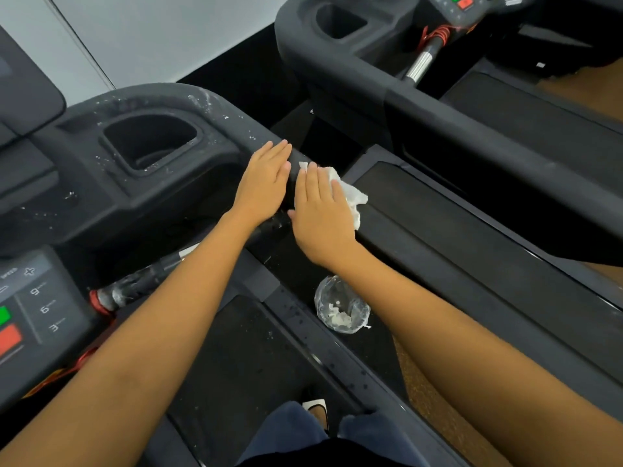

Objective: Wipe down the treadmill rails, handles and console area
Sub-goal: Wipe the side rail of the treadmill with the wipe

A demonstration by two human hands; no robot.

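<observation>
Since white specks show on most surfaces, I judge the wipe-down well short of done. Nearest, the black treadmill belt [236, 358] and its dark grey side strip [325, 360] carry spots. A clear crumpled plastic bag holding white scraps [340, 306] sits on that strip. The grey keypad console with green and red buttons [40, 305] at left shows no sign of wiping. The black-and-silver front handle bar [148, 281] looks smeared.

Further up, the left hand [266, 183] lies flat on the dark grey padded handrail [215, 102], fingers straight and together, gripping nothing. The right hand [320, 214], also flat with fingers straight, presses a white crumpled paper tissue [352, 197] onto the rail just beside it – no pinch.

Beyond, the rail's bend and the moulded dark cup holder [148, 139] are dusted white – still to do. Brown speckled floor [421, 392] runs between machines. A second dark treadmill [371, 72] stands at right, a pale grey wall [135, 28] behind.
</observation>
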